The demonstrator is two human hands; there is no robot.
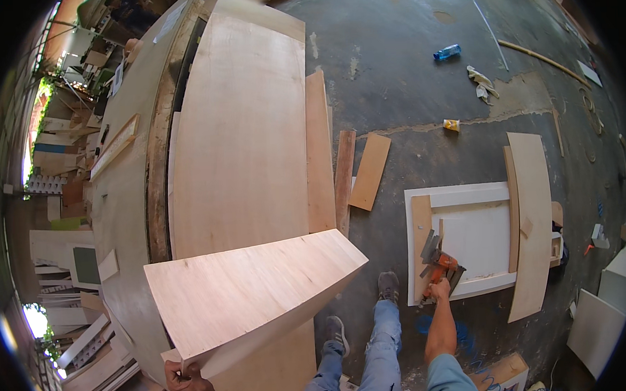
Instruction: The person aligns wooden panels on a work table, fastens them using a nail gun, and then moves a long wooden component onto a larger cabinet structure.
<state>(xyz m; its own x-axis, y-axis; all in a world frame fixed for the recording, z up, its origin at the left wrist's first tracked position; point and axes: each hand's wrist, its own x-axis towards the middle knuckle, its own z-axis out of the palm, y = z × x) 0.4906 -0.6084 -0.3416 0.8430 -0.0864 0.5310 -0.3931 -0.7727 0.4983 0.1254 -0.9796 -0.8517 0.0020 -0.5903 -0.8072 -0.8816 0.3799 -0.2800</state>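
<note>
My left hand (185,380) is closed on the near lower corner of a pale plywood piece (254,285), which looks like two boards joined along an edge. It sits tilted across a long plywood panel (244,128). My right hand (439,288) wraps round the handle of an orange and grey nail gun (443,262), out to the right. The gun is over a narrow wood strip (419,219) on a white framed panel (467,196); whether it touches the strip I cannot tell. The left fingers are partly hidden by the corner.
Beside the panel lie a brown board (343,166) and a short board (371,170). A curved plywood strip (529,221) rests along the white frame's right side. A blue bottle (447,52), a cloth (483,83) and a yellow cup (451,125) lie on the floor. Blue hose (466,342) coils near my right arm.
</note>
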